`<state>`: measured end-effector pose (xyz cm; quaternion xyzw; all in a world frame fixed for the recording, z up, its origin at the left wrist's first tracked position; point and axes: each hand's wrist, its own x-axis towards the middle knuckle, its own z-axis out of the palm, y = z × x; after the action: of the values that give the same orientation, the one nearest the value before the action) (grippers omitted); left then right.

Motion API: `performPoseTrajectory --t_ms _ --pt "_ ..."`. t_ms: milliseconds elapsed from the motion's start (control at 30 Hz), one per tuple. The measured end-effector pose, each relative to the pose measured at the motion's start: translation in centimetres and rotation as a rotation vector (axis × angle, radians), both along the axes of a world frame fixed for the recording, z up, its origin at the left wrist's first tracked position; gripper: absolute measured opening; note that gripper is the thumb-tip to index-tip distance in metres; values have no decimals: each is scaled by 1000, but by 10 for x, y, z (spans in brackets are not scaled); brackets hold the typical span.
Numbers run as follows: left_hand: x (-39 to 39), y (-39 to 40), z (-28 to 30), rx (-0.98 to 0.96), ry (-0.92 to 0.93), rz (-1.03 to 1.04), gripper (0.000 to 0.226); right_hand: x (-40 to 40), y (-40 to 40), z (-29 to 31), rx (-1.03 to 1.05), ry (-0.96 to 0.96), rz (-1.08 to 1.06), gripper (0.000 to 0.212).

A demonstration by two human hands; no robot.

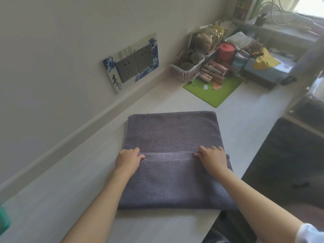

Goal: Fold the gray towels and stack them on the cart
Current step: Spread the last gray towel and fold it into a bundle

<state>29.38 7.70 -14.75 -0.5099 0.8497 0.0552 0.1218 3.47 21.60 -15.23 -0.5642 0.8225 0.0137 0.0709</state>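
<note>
White counter (175, 102) | gray towel (171, 134) | left hand (128, 159), right hand (213, 157): fingers pinching folded hem

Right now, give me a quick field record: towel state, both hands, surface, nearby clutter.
towel: gray towel, flat, near flap folded up to about its middle
left hand: grip on the flap's hemmed edge, left end
right hand: grip on the same edge, right end
surface: white countertop along the wall
clutter: green mat, pink basket, red canister
cart: not in view
</note>
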Motion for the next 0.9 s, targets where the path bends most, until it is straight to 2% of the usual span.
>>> performPoseTrajectory --t_ms 167,233,300,400,467,567,767,833,900 --pt "-1 20 -15 -164 88 118 22 5 2 -11 -110 -3 -56 30" --pt "-4 30 -17 -251 145 182 30 8 3 -12 -161 35 -119 24" --pt "-14 49 -17 -291 255 119 43 17 9 -11 -203 57 -108 24" --pt "-32 95 -25 -202 393 -106 53 50 36 -18 -221 -54 94 45" --pt "-31 122 -36 -106 349 -152 59 71 62 -28 -175 -135 197 48" --pt "-3 132 -55 -102 262 -77 65 62 85 -40 -73 -138 132 57" --pt "31 121 -54 -70 237 61 62 30 98 -39 -6 -120 -48 61" --pt "32 123 -51 -80 329 33 59 37 100 -31 -45 -165 -23 59" --pt "37 132 -48 -116 501 -104 48 49 109 -24 -166 -212 116 51"
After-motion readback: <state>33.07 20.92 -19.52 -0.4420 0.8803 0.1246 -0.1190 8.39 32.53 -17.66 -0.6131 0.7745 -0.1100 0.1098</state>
